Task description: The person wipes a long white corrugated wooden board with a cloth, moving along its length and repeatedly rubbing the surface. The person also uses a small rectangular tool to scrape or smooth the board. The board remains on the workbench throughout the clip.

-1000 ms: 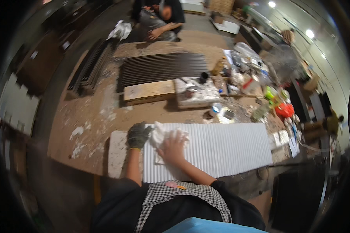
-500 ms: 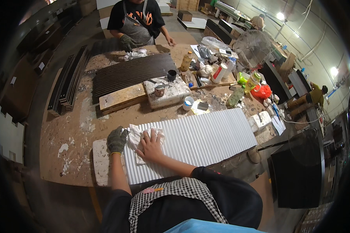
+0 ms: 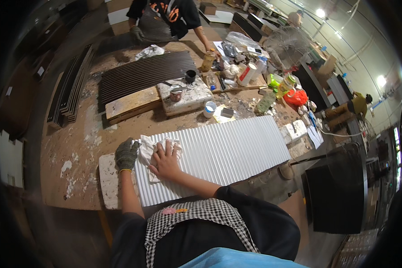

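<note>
Right hand: bare right hand (image 3: pixel 166 160) lies flat, fingers spread, pressing a white rag (image 3: pixel 152 149) onto a white ribbed panel (image 3: pixel 219 154); palm down, not clenched.
Left hand: the left hand (image 3: pixel 126 154), in a dark glove, rests at the panel's left end, fingers curled over the edge beside the rag; whether it grips the rag or only the edge cannot be told.
Rag: crumpled, on the left end of the panel, between and under the two hands.
Panel: lies lengthwise across the near side of the workbench (image 3: pixel 76 138), its left end on a white block (image 3: pixel 107 178).
Bench: stained, with a dark ribbed panel (image 3: pixel 143 76) at the far side and a wooden board (image 3: pixel 129 105) and a paint-spattered slab (image 3: pixel 185 96) between the two panels.
Clutter: a cup (image 3: pixel 209 109), bottles and cans to the right of the slab.
Co-worker: a person in an apron (image 3: pixel 161 20) stands at the far edge of the bench, one hand (image 3: pixel 208 48) by a bottle.
</note>
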